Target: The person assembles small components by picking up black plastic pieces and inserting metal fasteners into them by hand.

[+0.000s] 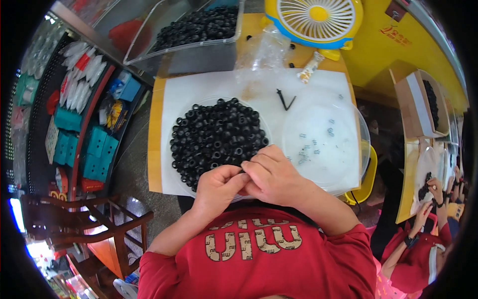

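Observation:
Over the near edge of a heap of small black ring-shaped parts, my two hands meet, fingertips together. My left hand is closed, thumb and forefinger pinched on a small black piece that barely shows between the fingers. Bent over the same spot, my right hand also pinches there; its fingers cover most of the piece. The heap fills a clear round tray. To its right, a second clear round tray has several tiny clear or metallic bits scattered in it.
A black hooked tool and a wrapped packet lie beyond the trays. Behind stand a grey bin of black parts, crumpled plastic and a yellow fan. A wooden chair is left; other people work at the right.

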A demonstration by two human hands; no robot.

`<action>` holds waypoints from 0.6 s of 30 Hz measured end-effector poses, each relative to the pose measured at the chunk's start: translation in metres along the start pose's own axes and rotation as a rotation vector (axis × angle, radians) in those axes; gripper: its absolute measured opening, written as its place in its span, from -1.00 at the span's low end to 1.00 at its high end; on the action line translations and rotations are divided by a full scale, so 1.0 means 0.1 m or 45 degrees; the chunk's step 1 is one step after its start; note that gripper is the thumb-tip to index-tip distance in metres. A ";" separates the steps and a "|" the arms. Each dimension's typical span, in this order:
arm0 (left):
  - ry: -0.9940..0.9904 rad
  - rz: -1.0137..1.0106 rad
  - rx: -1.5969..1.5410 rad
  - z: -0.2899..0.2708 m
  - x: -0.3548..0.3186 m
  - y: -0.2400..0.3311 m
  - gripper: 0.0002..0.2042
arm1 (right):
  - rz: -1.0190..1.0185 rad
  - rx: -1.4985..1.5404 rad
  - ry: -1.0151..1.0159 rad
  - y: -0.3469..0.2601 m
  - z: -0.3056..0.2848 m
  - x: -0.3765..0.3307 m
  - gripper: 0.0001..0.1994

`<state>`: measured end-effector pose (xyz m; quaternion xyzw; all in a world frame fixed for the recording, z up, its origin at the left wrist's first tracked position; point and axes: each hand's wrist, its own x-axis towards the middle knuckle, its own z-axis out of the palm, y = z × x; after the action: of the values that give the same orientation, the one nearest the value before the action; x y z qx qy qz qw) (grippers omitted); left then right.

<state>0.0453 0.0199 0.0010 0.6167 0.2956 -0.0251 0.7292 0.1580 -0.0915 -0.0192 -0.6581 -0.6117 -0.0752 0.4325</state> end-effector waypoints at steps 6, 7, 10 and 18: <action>0.050 0.010 0.037 -0.01 0.00 0.00 -0.88 | 0.017 0.035 0.063 0.01 0.04 -0.05 -0.64; 0.066 0.001 0.061 0.00 0.00 0.00 -0.89 | 0.022 0.062 0.057 0.01 0.03 -0.05 -0.64; 0.042 0.016 0.121 -0.01 0.01 0.01 -0.89 | 0.052 0.112 0.112 0.01 0.04 -0.06 -0.64; -0.075 0.106 -0.238 0.00 -0.11 0.12 -0.87 | 0.103 0.257 0.246 -0.09 -0.05 0.06 -0.62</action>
<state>0.0411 0.0192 0.0171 0.5568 0.2494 0.0147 0.7922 0.1539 -0.0911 -0.0083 -0.6251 -0.5447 -0.0588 0.5559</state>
